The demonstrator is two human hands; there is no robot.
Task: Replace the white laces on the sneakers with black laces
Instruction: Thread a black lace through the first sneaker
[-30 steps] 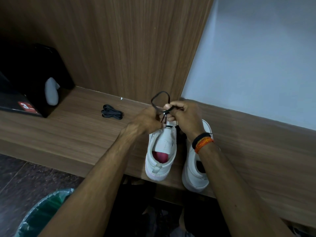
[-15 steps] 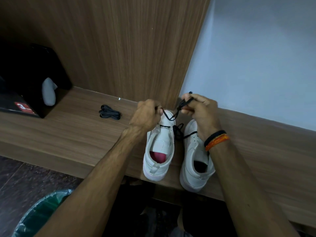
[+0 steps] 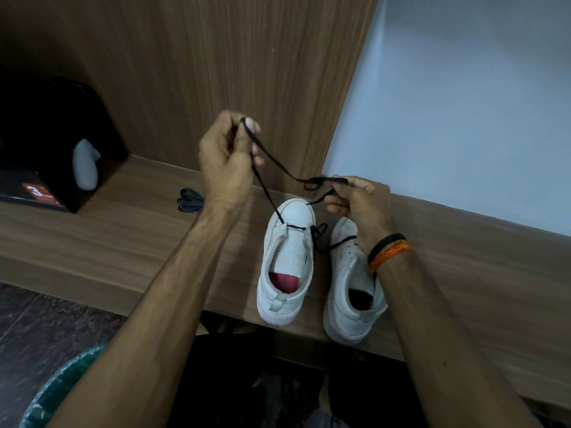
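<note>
L hand [image 3: 224,159] & R hand [image 3: 358,197] pinch black lace [image 3: 278,163] (strung between them) above left sneaker [image 3: 289,261].

One head-worn wide-angle view looks forward and down, close over the wooden shelf [image 3: 92,242].

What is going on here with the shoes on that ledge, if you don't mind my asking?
A person is threading a black lace into the left sneaker. The left hand pinches one end, raised above the toe; the right hand holds the other end by the wall. Only the lowest eyelets are laced. The right sneaker stands beside it on the wooden ledge, and a spare bundled lace lies to the left.
</note>
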